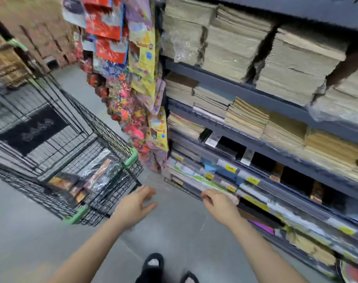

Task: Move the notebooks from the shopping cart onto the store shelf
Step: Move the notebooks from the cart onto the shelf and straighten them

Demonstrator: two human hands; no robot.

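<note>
A black wire shopping cart (104, 137) with green corner guards stands on the left. Inside its near basket lie plastic-wrapped notebooks (80, 182) with orange and dark covers. My left hand (136, 205) hovers just right of the cart's near corner, fingers apart, holding nothing. My right hand (220, 203) rests on a stack of colourful notebooks (198, 178) at the front of a low shelf (255, 190); the picture is blurred, so its grip is unclear.
The blue-grey shelving unit (243, 86) on the right holds many stacks of tan notebooks, with yellow price tags (230, 168) on the lower edges. Hanging colourful packets (141, 58) fill the middle. Grey floor lies below, with my dark shoes (153, 264) at the bottom.
</note>
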